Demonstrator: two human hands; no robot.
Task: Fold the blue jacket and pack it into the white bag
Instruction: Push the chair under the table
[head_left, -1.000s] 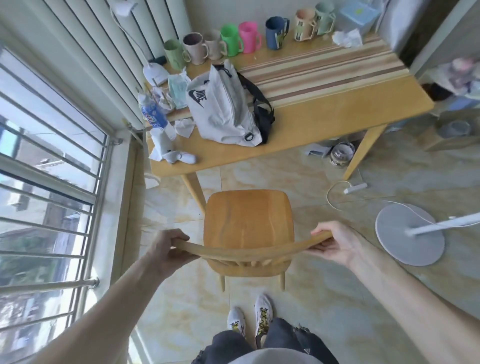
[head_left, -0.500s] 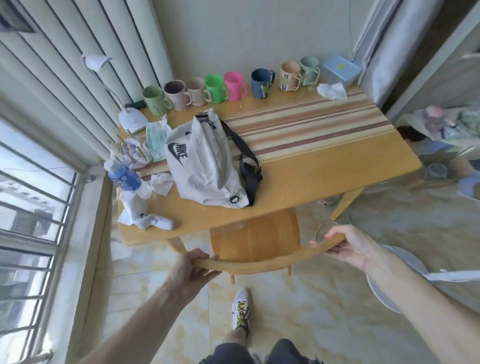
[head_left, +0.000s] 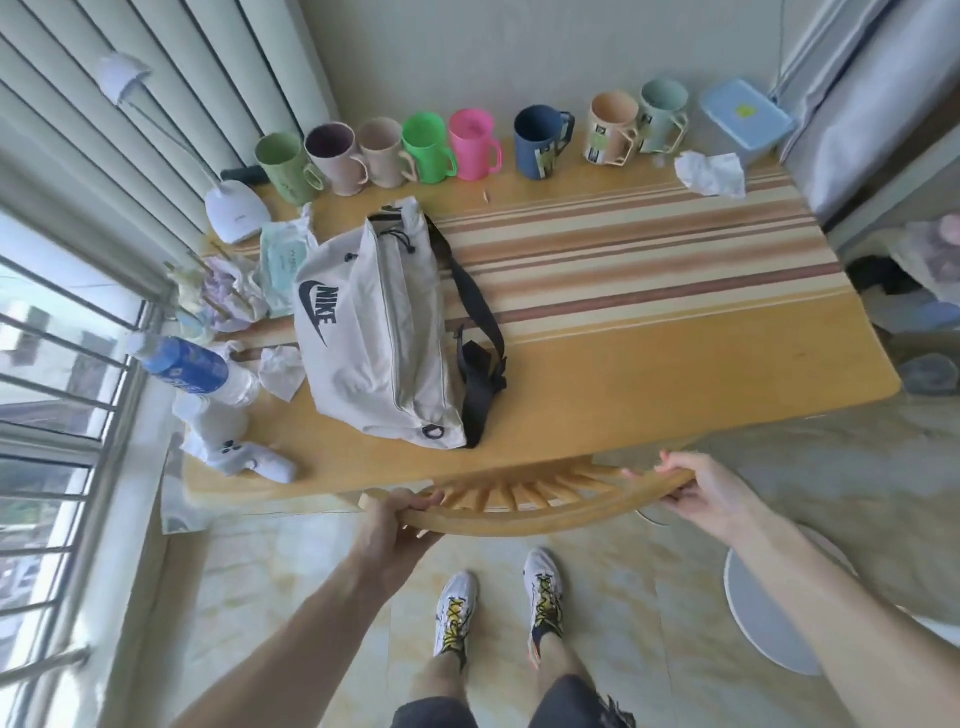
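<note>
Both hands on the chair (head_left: 524, 512) right now. My left hand (head_left: 395, 522) is wrapped around the left end of the curved top rail, fingers curled over it, and my right hand (head_left: 696, 493) has the right end, fingers hooked over the rail and thumb under, a looser grip than the left. The seat is tucked under the near edge of the bench (head_left: 675, 364), only the rail and spindles showing.

The white bag (head_left: 374, 338) lies on its side on the bench, left of centre, logo up, its black strap (head_left: 475, 312) trailing off to the right. It looks zipped shut, as far as I can tell. The blue jacket? Nowhere in view, so I have nothing to fold yet.

What could go wrong: if I shove the chair hard, the rail may knock the bench edge and jolt everything. The row of mugs (head_left: 431, 150) along the back could rattle, and the water bottle (head_left: 192, 366) at the left edge, lying near the window, might roll off. There's tissue and clutter beside the bag too, so a jacket spread there could sweep things to the floor. The clear striped stretch on the right looks like the safer folding spot.
</note>
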